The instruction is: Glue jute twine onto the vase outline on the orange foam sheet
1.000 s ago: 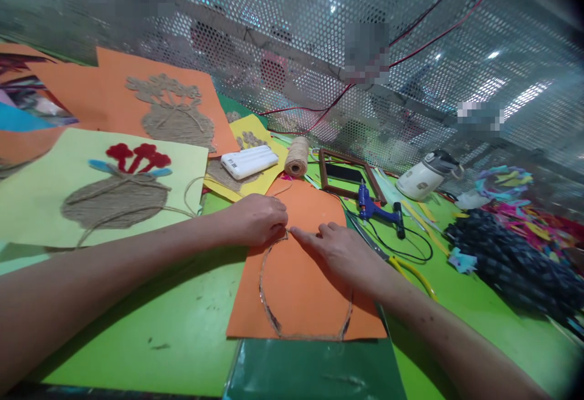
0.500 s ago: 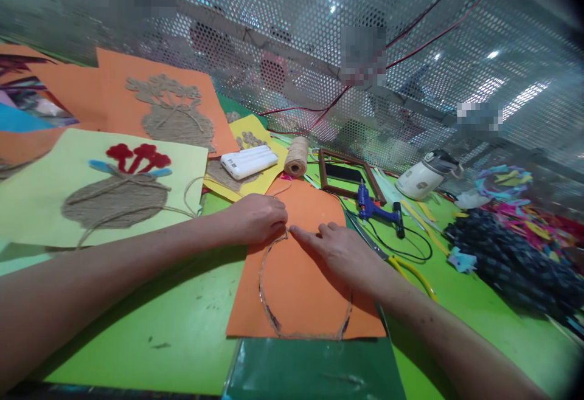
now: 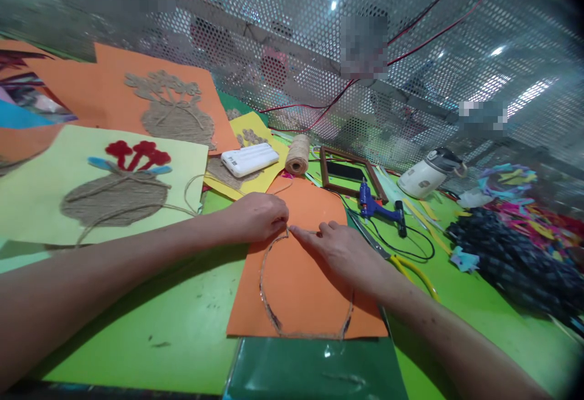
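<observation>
An orange sheet [image 3: 310, 278] lies in front of me, with a twine outline [image 3: 261, 278] shaped like a round pot on it. My left hand [image 3: 262, 216] is closed at the outline's upper left corner, its fingertips pinched on the twine. Loose twine [image 3: 176, 208] runs out on the left, over the pale yellow sheet. My right hand [image 3: 344, 251] rests on the orange sheet, index finger stretched out and pressing beside the same corner, the other fingers partly curled. Its palm and forearm hide part of the outline's right side.
Sheets with twine pots, one pale yellow [image 3: 36, 205] and one orange [image 3: 109, 96], lie left. Behind are a power bank [image 3: 250, 160], twine spool [image 3: 297, 155] and wooden frame [image 3: 323, 169]. At right are a blue glue gun [image 3: 376, 208], yellow-handled scissors [image 3: 417, 272] and a kettle [image 3: 424, 175].
</observation>
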The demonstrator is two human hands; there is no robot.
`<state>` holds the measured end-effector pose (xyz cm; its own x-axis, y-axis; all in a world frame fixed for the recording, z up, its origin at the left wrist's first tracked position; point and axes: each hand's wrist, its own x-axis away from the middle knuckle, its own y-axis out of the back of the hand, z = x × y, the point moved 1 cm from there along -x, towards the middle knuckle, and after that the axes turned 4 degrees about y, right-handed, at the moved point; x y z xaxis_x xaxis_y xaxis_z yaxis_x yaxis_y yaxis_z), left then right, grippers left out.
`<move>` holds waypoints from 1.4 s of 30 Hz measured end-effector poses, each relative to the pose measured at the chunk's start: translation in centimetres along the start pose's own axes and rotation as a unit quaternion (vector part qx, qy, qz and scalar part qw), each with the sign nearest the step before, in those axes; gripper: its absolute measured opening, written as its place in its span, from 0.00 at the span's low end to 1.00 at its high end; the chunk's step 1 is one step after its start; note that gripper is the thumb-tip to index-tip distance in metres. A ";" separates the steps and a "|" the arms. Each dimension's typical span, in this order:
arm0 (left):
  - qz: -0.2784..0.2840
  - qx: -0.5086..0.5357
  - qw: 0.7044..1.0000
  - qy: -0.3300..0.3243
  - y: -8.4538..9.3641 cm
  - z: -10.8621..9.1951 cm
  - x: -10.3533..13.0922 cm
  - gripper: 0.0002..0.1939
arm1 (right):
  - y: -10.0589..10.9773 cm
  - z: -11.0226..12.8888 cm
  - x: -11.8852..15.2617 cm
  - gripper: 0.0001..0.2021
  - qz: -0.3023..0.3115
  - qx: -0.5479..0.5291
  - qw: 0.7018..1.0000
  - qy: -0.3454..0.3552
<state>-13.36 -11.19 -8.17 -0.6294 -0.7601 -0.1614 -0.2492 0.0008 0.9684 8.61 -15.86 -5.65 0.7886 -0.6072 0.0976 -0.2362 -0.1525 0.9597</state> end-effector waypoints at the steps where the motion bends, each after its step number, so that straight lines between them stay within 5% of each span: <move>1: 0.001 0.004 1.000 0.008 0.0 0.0 0.0 0.10 | 0.0 0.0 0.0 0.27 0.000 -0.001 1.000 0.001; 21: 0.024 0.009 0.999 0.036 0.0 -0.2 -0.2 0.11 | 0.1 -0.2 -0.1 0.27 0.022 -0.001 1.000 0.004; 42: -0.009 0.037 0.999 0.024 -0.7 0.1 -0.3 0.10 | 0.3 0.1 -0.2 0.25 0.020 -0.016 1.000 -0.011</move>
<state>-13.07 -10.92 -8.85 -0.5897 -0.7901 -0.1675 -0.3154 0.0344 0.9483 8.32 -15.87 -5.42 0.7664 -0.6289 0.1309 -0.2495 -0.1035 0.9628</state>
